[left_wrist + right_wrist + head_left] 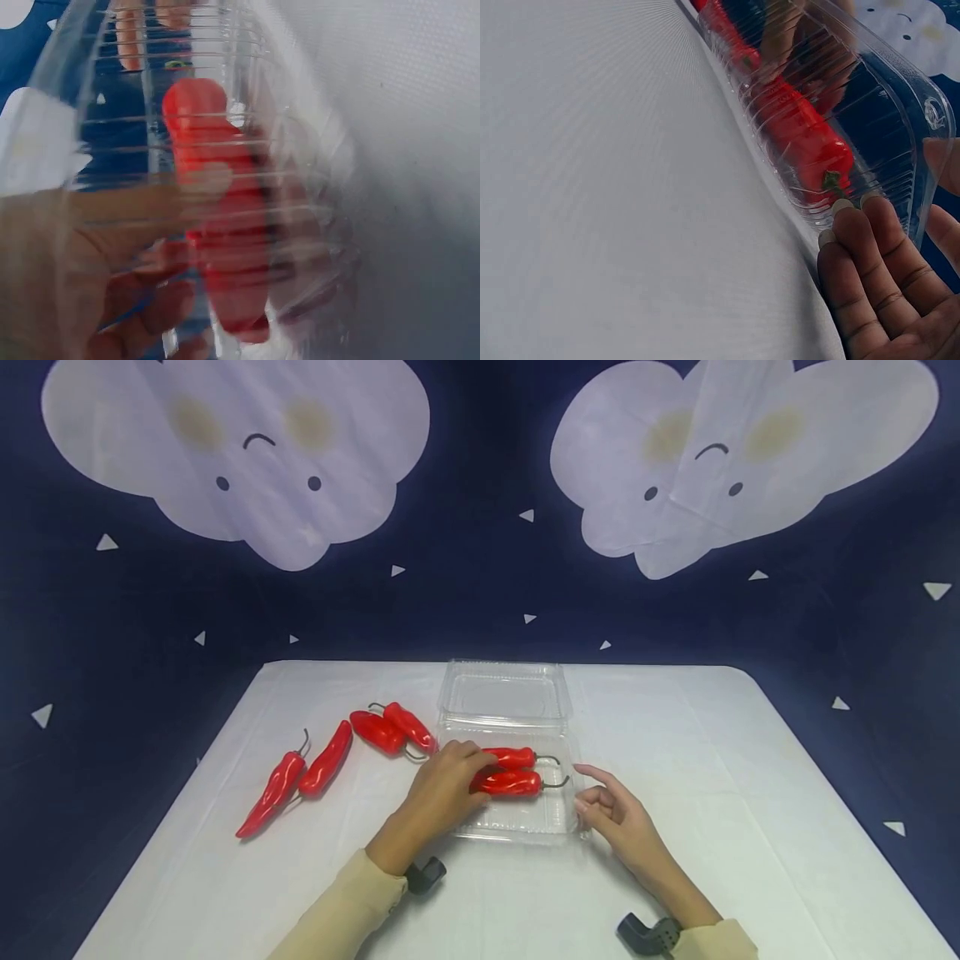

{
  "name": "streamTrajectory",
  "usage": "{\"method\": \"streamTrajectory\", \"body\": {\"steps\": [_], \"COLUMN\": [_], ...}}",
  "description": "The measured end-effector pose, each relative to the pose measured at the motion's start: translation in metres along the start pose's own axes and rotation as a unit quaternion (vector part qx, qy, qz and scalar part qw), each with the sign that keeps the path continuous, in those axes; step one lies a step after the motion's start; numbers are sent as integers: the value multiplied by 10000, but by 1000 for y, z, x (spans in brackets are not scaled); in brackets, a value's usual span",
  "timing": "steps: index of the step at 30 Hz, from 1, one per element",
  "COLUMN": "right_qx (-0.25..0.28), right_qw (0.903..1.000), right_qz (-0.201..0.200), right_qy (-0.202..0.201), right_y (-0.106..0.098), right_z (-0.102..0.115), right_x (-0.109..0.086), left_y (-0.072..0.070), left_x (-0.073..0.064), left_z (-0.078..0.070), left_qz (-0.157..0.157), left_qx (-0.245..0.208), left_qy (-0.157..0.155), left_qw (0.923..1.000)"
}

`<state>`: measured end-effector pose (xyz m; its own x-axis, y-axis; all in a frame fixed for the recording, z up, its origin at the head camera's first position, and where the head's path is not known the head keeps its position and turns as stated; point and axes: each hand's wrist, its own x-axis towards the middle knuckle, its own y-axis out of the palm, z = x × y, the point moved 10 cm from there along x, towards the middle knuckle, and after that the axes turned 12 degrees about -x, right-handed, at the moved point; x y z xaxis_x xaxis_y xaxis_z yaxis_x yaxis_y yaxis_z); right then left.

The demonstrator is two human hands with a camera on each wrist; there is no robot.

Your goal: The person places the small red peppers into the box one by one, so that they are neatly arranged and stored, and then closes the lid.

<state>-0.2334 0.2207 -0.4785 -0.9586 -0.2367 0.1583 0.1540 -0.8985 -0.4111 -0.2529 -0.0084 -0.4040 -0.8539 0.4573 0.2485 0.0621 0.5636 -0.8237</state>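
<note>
A clear plastic clamshell container (517,820) lies on the table with its lid (504,693) folded back. Inside it, side by side, are two red chili peppers, the near one (512,784) and the far one (510,757), stems pointing right. My left hand (447,781) reaches over the container's left side and grips the near pepper; in the left wrist view the thumb lies against a red pepper (234,277) seen through the plastic. My right hand (618,818) is at the container's right edge, its relaxed fingertips (855,232) touching the outer wall.
Left of the container, a pair of red peppers (378,732) lies close to its side. Another pair (273,793) lies farther left on the white-covered table (675,727). Behind the table hangs a dark blue cloth (480,593) with clouds.
</note>
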Motion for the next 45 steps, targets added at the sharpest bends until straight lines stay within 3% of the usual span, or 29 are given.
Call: {"method": "streamTrajectory", "body": {"steps": [4,7,11,16,19,22,25,29,30,32,36,38,40,45], "right_qx": [34,16,-74,-139,-141,-133,-106,-64,-56,-13,82,94,101,73], "right_qw": [10000,10000,9999,9999,9999,9998,9999,9998,9998,9998,9998,9998,9998,9996], "right_qz": [15,19,4,-26,-76,-98,-98,-188,-197,-173,-67,-51,-43,-27], "right_qy": [38,74,93,56,45,54,45,-6,-32,-98,-148,-138,-149,-284], "right_y": [2,3,2,-3,-6,-7,-9,-12,-13,-12,-7,-5,-3,-1], "right_z": [0,1,0,2,3,2,0,-4,-4,-5,-5,-4,-3,4], "right_x": [1,2,1,1,1,0,-2,-5,-6,-7,-8,-7,-6,-2], "left_y": [-26,-62,-112,-165,-189,-203,-202,-181,-174,-159,-135,-128,-124,-120], "left_x": [-13,-33,-72,-129,-161,-191,-216,-228,-230,-233,-239,-238,-235,-228], "left_z": [5,20,51,89,106,125,149,184,192,207,225,228,228,226], "left_qz": [-334,-817,-1544,-2526,-3159,-3739,-4084,-3832,-3756,-3657,-3742,-3649,-3514,-3192], "left_qx": [-378,-726,-1050,-1228,-1279,-1314,-1400,-1591,-1739,-2134,-2961,-3074,-3106,-2995], "left_qy": [-116,-425,-893,-1410,-1691,-2007,-2397,-3024,-3210,-3549,-3902,-3900,-3874,-3617], "left_qw": [9987,9931,9784,9493,9248,8959,8695,8581,8518,8335,7874,7875,7937,8231]}}
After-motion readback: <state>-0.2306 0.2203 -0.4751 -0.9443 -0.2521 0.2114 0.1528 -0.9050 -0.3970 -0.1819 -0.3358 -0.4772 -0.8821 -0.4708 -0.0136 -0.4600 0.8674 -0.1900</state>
